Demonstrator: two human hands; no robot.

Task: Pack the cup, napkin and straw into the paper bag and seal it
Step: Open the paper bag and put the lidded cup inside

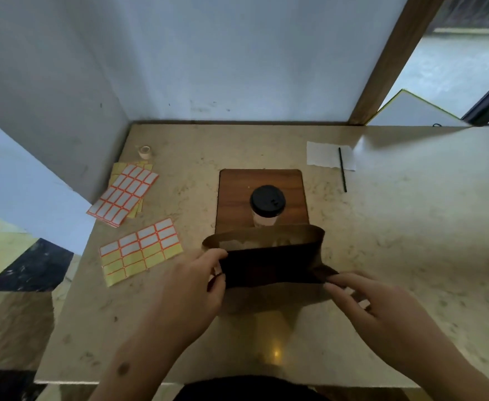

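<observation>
Both hands are on the bag [269, 264], pulling its mouth open: left hand [192, 287] pinches the left rim between thumb and fingers, right hand [365, 299] pinches the right fold. Nothing packed yet, going by what's on the table. The cup [267, 204], lid on, stands on the wood board [231, 195] just behind the bag. The napkin [325, 154] is far right near the back, with the straw [342, 169] lying across its edge

Risks: the bag looks thin and only hand-held, so if either pinch lets go the mouth likely collapses before the cup goes in. The cup sits close behind the far rim; pushing the bag forward could tip it. The straw is thin and could roll when picked up

Room: open table to the right and in front of the bag. The left side is crowded by label sheets [140, 250] and a tape roll [145, 151]; the wall closes the back
</observation>
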